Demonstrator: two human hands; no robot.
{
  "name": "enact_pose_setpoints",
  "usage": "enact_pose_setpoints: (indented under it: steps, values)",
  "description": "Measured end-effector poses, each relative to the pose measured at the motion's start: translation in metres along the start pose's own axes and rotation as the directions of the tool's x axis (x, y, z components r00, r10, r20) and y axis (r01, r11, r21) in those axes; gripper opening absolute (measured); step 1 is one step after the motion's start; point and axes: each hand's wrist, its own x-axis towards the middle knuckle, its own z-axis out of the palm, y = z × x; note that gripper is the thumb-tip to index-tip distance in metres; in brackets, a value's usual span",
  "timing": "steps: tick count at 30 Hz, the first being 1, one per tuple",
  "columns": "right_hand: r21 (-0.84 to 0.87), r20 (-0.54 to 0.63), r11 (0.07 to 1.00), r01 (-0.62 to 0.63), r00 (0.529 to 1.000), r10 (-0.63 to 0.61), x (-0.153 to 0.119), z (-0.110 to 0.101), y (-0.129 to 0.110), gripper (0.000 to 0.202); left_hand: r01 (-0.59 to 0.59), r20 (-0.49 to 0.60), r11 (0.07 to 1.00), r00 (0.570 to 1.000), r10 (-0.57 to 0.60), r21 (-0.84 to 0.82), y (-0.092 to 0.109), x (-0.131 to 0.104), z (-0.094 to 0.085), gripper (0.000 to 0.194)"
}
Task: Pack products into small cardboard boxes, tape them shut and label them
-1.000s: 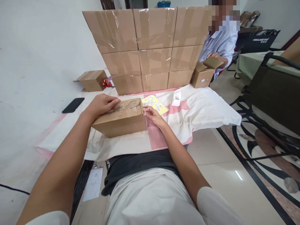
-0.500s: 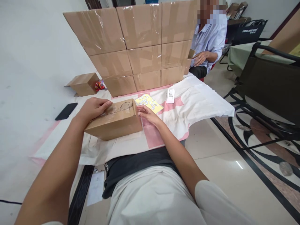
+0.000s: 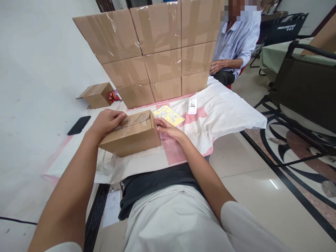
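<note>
A closed cardboard box [image 3: 131, 142] lies on the cloth-covered table in front of me. Its top has clear tape over the seam and a curved perforated mark near the right end. My left hand [image 3: 108, 122] is wrapped over the box's left end, thumb on top; some of its fingers are hidden. At the opposite end, my right hand [image 3: 168, 128] presses its bent fingers against the side, so the box is held between both hands. Just behind the right hand lies a yellow sheet [image 3: 175, 120] with small pale stickers or labels on it.
Stacked taped boxes [image 3: 162, 63] stand like a wall at the back. A small white device [image 3: 192, 106] rests on the cloth [image 3: 231, 108]. To the left are an open box [image 3: 98, 96], a red packet [image 3: 114, 96] and a black flat object [image 3: 79, 125]. Another person [image 3: 236, 45] sits behind, right.
The view has shifted slightly. Both my hands keep their places on the box. The other person's hand has moved left, partly behind the stacked boxes, and the flap beside it is out of sight.
</note>
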Motion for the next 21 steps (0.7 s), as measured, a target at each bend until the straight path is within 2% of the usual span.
enact_pose_setpoints:
  steps: [3,9,17,19,21]
  values:
    - [-0.007,0.033,1.000,-0.008,0.999,0.008,-0.002,0.001,-0.002,0.063,-0.022,-0.009,1.000,1.000,0.022,-0.007,-0.003,0.001,0.001,0.048]
    - [-0.049,-0.010,0.998,0.033,0.999,-0.034,0.002,0.001,0.003,0.044,-0.041,-0.030,0.999,0.999,0.041,-0.015,-0.007,0.001,0.004,0.048]
    - [-0.048,-0.022,0.999,0.014,1.000,-0.015,-0.001,0.004,0.000,0.048,-0.055,-0.043,0.998,0.998,0.054,-0.026,-0.008,0.003,0.006,0.050]
    - [-0.049,-0.020,0.999,0.011,1.000,-0.012,-0.003,0.004,-0.005,0.054,-0.053,-0.047,0.998,0.998,0.051,-0.034,-0.008,0.003,0.006,0.051]
    - [-0.062,0.018,0.998,-0.009,1.000,0.010,-0.007,0.003,-0.011,0.072,-0.049,-0.052,0.998,0.998,0.047,-0.043,-0.008,0.002,0.005,0.051]
